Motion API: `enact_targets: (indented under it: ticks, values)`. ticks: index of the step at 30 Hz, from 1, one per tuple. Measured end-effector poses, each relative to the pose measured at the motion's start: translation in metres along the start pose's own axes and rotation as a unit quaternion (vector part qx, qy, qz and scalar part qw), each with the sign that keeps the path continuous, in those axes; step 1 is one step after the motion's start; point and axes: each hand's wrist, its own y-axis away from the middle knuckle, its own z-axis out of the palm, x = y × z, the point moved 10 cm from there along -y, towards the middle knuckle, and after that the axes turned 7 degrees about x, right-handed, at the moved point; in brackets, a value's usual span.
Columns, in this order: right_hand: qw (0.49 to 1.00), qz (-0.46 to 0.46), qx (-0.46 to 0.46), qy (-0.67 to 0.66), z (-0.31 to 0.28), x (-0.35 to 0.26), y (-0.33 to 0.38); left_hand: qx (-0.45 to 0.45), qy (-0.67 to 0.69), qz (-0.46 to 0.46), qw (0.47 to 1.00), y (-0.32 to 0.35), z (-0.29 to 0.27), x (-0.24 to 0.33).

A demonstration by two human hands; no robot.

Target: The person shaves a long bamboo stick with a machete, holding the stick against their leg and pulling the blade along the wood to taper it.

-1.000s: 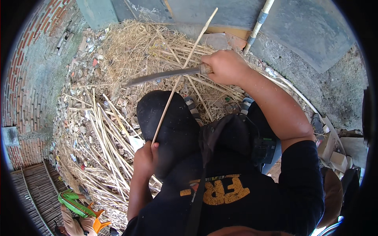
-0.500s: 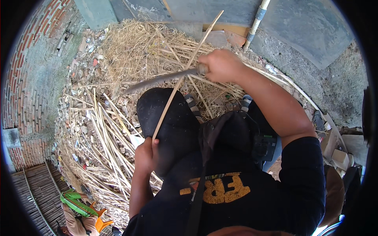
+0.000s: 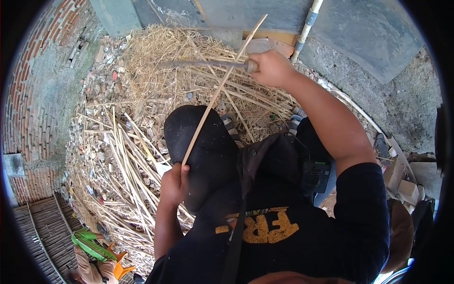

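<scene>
My left hand (image 3: 174, 184) grips the near end of a long thin bamboo stick (image 3: 222, 87), which slants up and away toward the far wall. My right hand (image 3: 269, 68) is stretched forward and closed on the handle of a long dark blade (image 3: 203, 64). The blade lies level, pointing left, and crosses the stick near its upper part. Below both hands lies a heap of pale bamboo strips (image 3: 125, 156) and dry shavings (image 3: 161, 52). My dark trousers and black shirt fill the lower middle of the view.
A brick wall (image 3: 33, 109) curves along the left. A grey concrete wall with a white pipe (image 3: 306, 26) stands at the far side. Another person in green (image 3: 92, 246) sits at the lower left by woven mats. Boxes and scraps (image 3: 402, 184) lie at the right.
My right hand has lifted the blade up and away along the stick, from a low slant to a level position higher up. My left hand has held still.
</scene>
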Motion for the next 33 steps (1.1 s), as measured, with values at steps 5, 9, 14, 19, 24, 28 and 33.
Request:
enact_targets:
  ticks: [5, 9, 14, 19, 24, 28, 33]
  values:
    - [0.997, -0.021, 0.026, 0.073, -0.01, 0.007, -0.003, -0.007, -0.008, -0.005, 1.0, 0.0, -0.006, -0.001]
    - [0.995, -0.07, -0.021, 0.061, -0.013, -0.038, 0.01, -0.009, 0.031, -0.006, 0.999, 0.003, -0.002, -0.01]
    - [0.998, -0.033, 0.025, 0.04, 0.002, 0.009, 0.003, -0.023, 0.061, 0.005, 0.998, -0.005, 0.003, -0.004]
    - [0.998, -0.015, 0.044, 0.039, -0.015, 0.0, -0.006, -0.003, 0.068, 0.008, 0.998, 0.0, -0.004, -0.007]
    - [0.989, -0.092, -0.073, 0.09, -0.004, -0.064, 0.019, 0.007, 0.057, 0.007, 0.998, 0.002, -0.002, -0.009]
    - [0.999, -0.044, 0.001, -0.003, -0.004, 0.004, -0.004, -0.008, 0.034, 0.004, 0.999, -0.003, 0.001, -0.006]
    - [0.997, -0.03, 0.074, 0.018, -0.025, 0.016, -0.004, 0.007, 0.021, 0.02, 1.0, 0.0, -0.005, -0.003]
